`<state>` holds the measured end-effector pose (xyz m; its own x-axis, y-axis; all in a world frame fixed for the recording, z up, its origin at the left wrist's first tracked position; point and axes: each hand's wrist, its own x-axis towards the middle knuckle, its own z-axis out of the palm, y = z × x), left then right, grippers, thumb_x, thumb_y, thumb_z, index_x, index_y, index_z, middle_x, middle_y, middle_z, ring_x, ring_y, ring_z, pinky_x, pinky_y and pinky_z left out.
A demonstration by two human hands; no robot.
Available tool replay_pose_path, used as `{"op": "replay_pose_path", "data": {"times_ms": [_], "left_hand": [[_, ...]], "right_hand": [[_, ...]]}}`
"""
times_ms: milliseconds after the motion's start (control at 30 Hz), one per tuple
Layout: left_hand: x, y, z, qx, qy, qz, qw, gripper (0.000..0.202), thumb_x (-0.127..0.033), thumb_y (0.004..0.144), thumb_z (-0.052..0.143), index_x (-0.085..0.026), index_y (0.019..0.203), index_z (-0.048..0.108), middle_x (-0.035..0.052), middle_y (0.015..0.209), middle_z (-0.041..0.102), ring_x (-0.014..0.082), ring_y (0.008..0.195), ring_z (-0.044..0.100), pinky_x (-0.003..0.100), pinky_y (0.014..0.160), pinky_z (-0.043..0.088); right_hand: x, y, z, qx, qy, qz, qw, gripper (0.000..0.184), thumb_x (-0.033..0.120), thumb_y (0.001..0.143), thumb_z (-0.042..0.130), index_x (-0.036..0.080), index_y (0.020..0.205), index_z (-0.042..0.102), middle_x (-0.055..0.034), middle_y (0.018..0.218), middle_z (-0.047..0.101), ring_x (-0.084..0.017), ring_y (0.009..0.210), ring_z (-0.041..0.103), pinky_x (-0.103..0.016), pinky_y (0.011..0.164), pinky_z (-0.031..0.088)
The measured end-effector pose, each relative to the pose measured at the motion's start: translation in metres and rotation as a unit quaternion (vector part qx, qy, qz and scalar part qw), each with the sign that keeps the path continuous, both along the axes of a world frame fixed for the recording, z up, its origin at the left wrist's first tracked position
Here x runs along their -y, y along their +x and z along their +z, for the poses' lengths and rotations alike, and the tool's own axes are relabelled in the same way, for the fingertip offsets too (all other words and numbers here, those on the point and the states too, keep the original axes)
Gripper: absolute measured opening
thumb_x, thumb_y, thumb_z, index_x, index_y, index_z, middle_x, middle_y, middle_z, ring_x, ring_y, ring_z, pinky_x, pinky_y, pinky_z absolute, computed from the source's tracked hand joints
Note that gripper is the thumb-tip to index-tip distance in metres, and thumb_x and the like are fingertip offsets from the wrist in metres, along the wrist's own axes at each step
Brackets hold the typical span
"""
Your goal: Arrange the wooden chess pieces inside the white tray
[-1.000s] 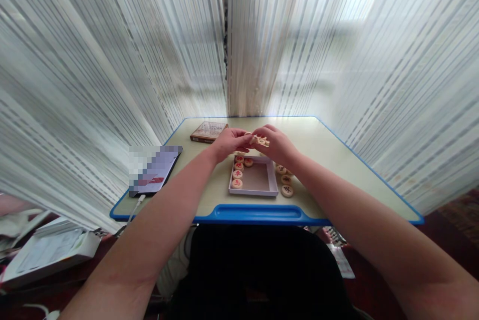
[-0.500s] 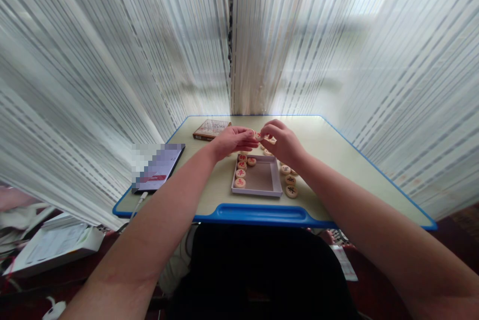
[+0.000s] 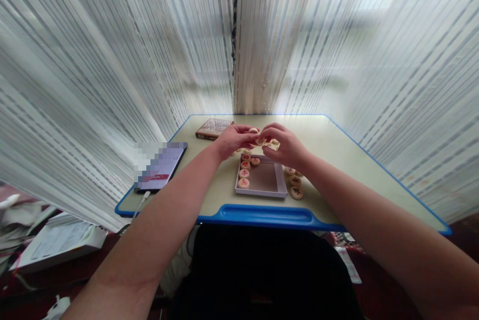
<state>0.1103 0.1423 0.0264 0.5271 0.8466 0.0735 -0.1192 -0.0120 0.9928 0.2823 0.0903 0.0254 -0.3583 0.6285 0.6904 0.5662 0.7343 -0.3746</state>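
My left hand (image 3: pixel 234 140) and my right hand (image 3: pixel 283 144) meet above the far end of a shallow white box (image 3: pixel 281 184). Both pinch round wooden chess pieces (image 3: pixel 259 140) between their fingertips. Inside the box, several red-marked discs (image 3: pixel 244 173) lie in a column along its left wall; the box floor beside them is bare brown. Three dark-marked discs (image 3: pixel 295 186) lie on the table just right of the box, beside my right wrist. More discs are partly hidden under my hands.
The beige table (image 3: pixel 337 155) has a blue rim and a blue front handle (image 3: pixel 266 214). A tablet with a cable (image 3: pixel 160 165) lies at the left edge, a flat brown box lid (image 3: pixel 213 128) at the far left. Striped curtains surround the table. Papers (image 3: pixel 56 240) lie on the floor to the left.
My hands have stayed together over the box, fingers shifting on the pieces. The head camera has shifted, so the table sits slightly further right in the picture.
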Motion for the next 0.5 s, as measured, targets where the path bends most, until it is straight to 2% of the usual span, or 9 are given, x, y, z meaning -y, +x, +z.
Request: {"op": "replay_pose_path", "data": {"times_ms": [167, 400, 500], "left_hand": [[-0.0012, -0.0025, 0.0015, 0.018, -0.004, -0.024, 1.0, 0.035, -0.026, 0.06, 0.077, -0.01, 0.09, 0.068, 0.0044, 0.072, 0.066, 0.0092, 0.062, 0.059, 0.023, 0.059, 0.045], [-0.0017, -0.0043, 0.0039, 0.014, -0.008, -0.034, 0.999, 0.034, -0.029, 0.062, 0.077, -0.01, 0.087, 0.067, 0.0038, 0.069, 0.065, 0.0077, 0.058, 0.057, 0.021, 0.056, 0.044], [-0.0023, -0.0039, 0.005, 0.007, 0.0, -0.001, 1.0, 0.034, -0.035, 0.065, 0.074, -0.01, 0.086, 0.065, 0.0046, 0.073, 0.066, 0.0073, 0.058, 0.057, 0.02, 0.053, 0.042]], "right_hand": [[0.0017, -0.0016, 0.0026, -0.035, -0.019, -0.006, 0.999, 0.01, 0.018, 0.072, 0.058, 0.019, 0.082, 0.057, -0.0037, 0.082, 0.057, -0.012, 0.068, 0.056, -0.027, 0.065, 0.051], [0.0059, -0.0043, 0.007, -0.002, -0.014, -0.051, 0.999, 0.017, 0.028, 0.073, 0.063, 0.018, 0.087, 0.062, -0.0024, 0.075, 0.059, -0.011, 0.061, 0.052, -0.026, 0.06, 0.047], [0.007, -0.0038, 0.0094, 0.004, -0.014, -0.073, 0.997, 0.016, 0.03, 0.072, 0.064, 0.018, 0.081, 0.06, -0.0021, 0.073, 0.059, -0.011, 0.059, 0.051, -0.025, 0.058, 0.045]]}}
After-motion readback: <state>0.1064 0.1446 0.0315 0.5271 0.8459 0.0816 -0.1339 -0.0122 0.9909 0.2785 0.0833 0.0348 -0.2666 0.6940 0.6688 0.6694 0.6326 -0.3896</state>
